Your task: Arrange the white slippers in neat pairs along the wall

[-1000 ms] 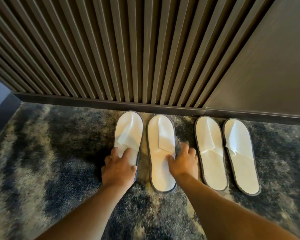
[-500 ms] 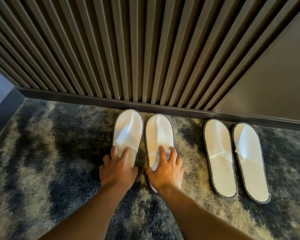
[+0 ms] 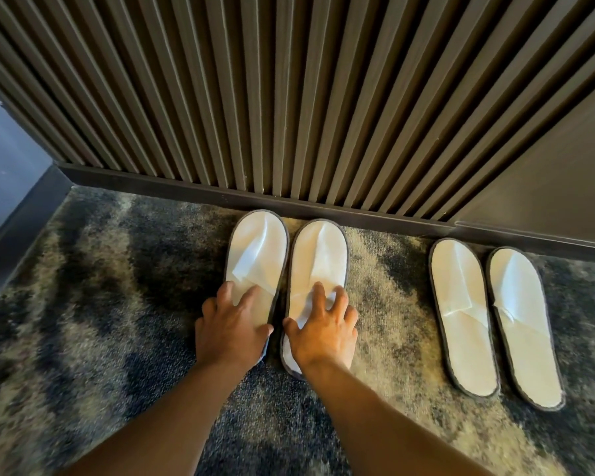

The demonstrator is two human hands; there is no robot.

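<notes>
Two pairs of white slippers with grey trim lie on the carpet, toes toward the slatted wall point(image 3: 289, 97). In the left pair, the left slipper point(image 3: 258, 249) and the right slipper point(image 3: 318, 255) sit side by side, nearly touching. My left hand point(image 3: 229, 329) presses on the heel half of the left slipper, thumb at its inner edge. My right hand point(image 3: 323, 333) lies spread over the heel half of the right slipper. The other pair point(image 3: 461, 304) point(image 3: 522, 321) rests untouched further right, with a wide gap between the pairs.
A dark baseboard point(image 3: 323, 209) runs along the foot of the wall. A smooth dark panel point(image 3: 547, 173) continues the wall at the right. A blue-grey side wall point(image 3: 4, 173) closes the left. Mottled grey and beige carpet point(image 3: 100, 286) covers the floor.
My right hand shifted from the slipper's right edge onto its top. The left pair slid left and closer together, widening the gap to the right pair.
</notes>
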